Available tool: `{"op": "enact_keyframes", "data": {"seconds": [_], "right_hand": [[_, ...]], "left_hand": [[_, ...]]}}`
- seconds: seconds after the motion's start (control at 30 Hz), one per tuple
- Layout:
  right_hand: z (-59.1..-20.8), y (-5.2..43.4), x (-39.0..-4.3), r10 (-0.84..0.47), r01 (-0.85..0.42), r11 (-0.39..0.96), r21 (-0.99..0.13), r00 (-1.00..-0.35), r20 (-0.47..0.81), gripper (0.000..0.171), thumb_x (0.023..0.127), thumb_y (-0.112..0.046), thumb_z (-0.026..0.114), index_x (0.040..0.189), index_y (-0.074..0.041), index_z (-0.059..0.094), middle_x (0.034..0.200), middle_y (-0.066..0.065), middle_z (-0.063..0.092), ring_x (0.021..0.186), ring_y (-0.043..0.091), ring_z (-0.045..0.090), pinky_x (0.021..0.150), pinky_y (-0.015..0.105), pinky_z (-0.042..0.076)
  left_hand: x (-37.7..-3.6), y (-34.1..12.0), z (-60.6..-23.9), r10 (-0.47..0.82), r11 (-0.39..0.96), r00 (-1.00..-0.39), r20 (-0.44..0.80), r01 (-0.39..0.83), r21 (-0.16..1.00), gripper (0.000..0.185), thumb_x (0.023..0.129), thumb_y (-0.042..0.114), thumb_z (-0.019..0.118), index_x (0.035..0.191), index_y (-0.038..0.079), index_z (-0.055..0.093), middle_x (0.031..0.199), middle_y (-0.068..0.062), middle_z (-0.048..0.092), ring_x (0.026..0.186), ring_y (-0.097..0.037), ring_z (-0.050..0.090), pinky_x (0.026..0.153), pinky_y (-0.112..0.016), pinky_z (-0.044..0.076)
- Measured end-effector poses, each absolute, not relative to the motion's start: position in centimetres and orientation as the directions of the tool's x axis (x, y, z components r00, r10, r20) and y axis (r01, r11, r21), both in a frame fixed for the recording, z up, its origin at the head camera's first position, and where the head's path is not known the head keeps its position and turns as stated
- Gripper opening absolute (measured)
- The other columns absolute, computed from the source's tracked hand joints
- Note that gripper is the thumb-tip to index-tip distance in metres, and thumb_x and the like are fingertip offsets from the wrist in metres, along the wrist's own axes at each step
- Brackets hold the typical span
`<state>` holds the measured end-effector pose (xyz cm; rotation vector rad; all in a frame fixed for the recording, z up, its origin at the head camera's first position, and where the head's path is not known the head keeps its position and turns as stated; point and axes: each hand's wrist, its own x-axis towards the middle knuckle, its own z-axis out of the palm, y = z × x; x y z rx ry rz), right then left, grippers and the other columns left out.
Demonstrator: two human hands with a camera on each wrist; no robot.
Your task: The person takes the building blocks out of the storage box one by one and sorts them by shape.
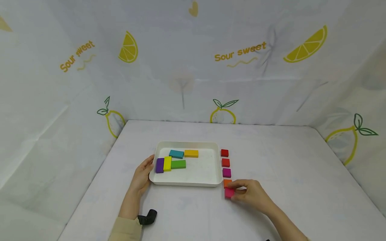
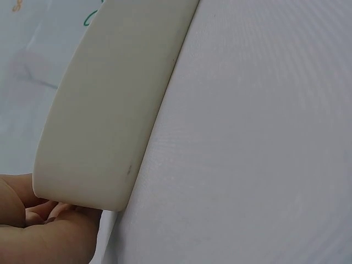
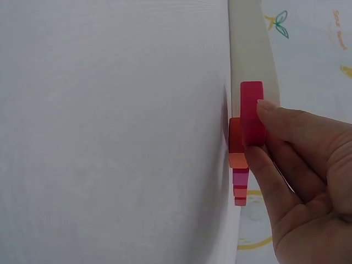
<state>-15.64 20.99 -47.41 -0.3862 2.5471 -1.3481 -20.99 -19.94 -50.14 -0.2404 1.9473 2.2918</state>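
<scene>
A white tray (image 1: pixel 219 157) sits mid-table, and in it lie purple (image 1: pixel 159 165), yellow (image 1: pixel 167 163), green (image 1: pixel 178 164), teal (image 1: pixel 176 154) and gold (image 1: pixel 191 153) blocks. My left hand (image 1: pixel 142 175) holds the tray's left rim (image 2: pixel 104 110). Along the tray's right side runs a column of small blocks: two red (image 1: pixel 224 153), a magenta (image 1: pixel 227 172) and an orange one (image 1: pixel 227 182). My right hand (image 1: pixel 251 193) pinches a pink block (image 1: pixel 229 192) at the near end of that column; in the right wrist view the pink block (image 3: pixel 252 113) sits between finger and thumb.
White table (image 1: pixel 301 174) ringed by lemon-print cloth walls at the back and both sides. A black strap piece (image 1: pixel 147 217) lies by my left wrist.
</scene>
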Motion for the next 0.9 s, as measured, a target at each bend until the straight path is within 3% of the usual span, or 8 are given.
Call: {"op": "enact_keyframes", "data": {"seconds": [0.37, 0.9], "right_hand": [[-47.7, 20.97, -15.86, -0.406, -0.176, 0.56, -0.81, -0.91, -0.083, 0.035, 0.075, -0.004, 0.081, 0.109, -0.01, 0.075, 0.111, 0.005, 0.075, 0.108, 0.029, 0.067, 0.083, 0.025, 0.061], [-47.81, 20.97, -15.73, -0.394, -0.142, 0.553, -0.821, -0.913, -0.107, 0.034, 0.074, -0.006, 0.082, 0.107, -0.013, 0.076, 0.114, 0.009, 0.073, 0.107, 0.03, 0.069, 0.083, 0.026, 0.062]], "left_hand": [[-20.94, -19.88, -50.08, -0.012, -0.154, -0.98, -0.201, -0.197, 0.968, 0.05, 0.106, 0.004, 0.034, 0.155, 0.002, 0.025, 0.164, -0.018, 0.022, 0.153, -0.026, 0.021, 0.123, -0.04, 0.023], [-20.85, -19.86, -50.09, -0.017, -0.137, -0.982, -0.189, -0.185, 0.973, 0.051, 0.106, 0.004, 0.035, 0.155, 0.001, 0.024, 0.165, -0.019, 0.02, 0.154, -0.029, 0.018, 0.124, -0.043, 0.021]]}}
